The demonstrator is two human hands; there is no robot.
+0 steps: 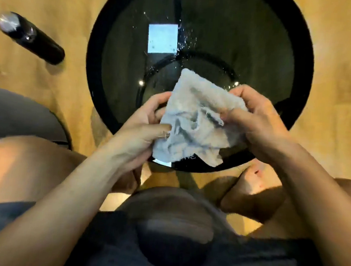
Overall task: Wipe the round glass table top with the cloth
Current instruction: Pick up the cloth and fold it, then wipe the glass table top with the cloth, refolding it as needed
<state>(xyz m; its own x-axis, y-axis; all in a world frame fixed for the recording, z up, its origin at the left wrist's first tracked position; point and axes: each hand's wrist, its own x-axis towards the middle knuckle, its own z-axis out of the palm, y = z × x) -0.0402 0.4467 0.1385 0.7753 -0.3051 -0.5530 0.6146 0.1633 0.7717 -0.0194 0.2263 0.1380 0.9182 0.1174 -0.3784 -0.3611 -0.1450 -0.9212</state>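
Both hands hold the pale grey frayed cloth [196, 117] over the near part of the round dark glass table top [249, 44], one hand at each side of it. The left hand [142, 122] grips the left edge, with the thumb laid on top of the fabric and the other fingers curled behind it. The right hand [260, 120] pinches the right edge between thumb and fingers, closed tightly on a fold. The cloth is crumpled and loosely spread between them. Its long axis runs away from the person, from the ragged lower edge near the black rim up to a corner that points at the centre of the table. Whether its underside touches the glass or hangs just above it, I cannot tell from this view. The relation that matters for the next move is this: the small water drops [185, 40] lie on the glass beyond the far corner of the cloth, away from the person, so the wiping must go forward from the grip. Both hands are about equally near to them. I judge that the cloth is being arranged for wiping and the wet area is not yet reached. On the wooden floor [341, 61], left of the table, there is a dark cylindrical bottle with a silver cap [31, 37], well apart from the table.
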